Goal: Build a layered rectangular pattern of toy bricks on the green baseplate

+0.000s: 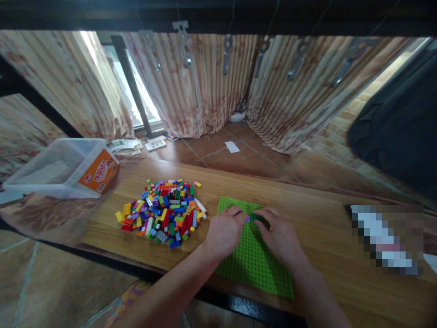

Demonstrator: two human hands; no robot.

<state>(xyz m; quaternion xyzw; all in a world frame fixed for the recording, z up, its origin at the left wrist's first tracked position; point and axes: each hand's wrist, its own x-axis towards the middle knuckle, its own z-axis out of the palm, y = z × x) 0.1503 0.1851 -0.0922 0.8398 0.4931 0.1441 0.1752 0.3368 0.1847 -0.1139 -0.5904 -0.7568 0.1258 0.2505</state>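
My left hand (225, 231) is over the upper left part of a bright green studded baseplate (262, 264), its fingers closed at a small purple toy brick (247, 219). A dark blue piece (238, 212) shows between those fingers. Facing it, my right hand (280, 232) pinches a dark green toy brick (254, 217) that meets the purple one. Whether these bricks are pressed onto the plate is hidden by the fingers. Left of the plate lies a heap of mixed coloured toy bricks (167, 212) on the wooden board.
A clear plastic bin (64, 166) with an orange label stands at the far left. On the right of the wooden board (324, 237) lies a blurred-out flat object (382, 241). Curtains (205, 91) hang behind, and a dark bar with metal hooks crosses the top.
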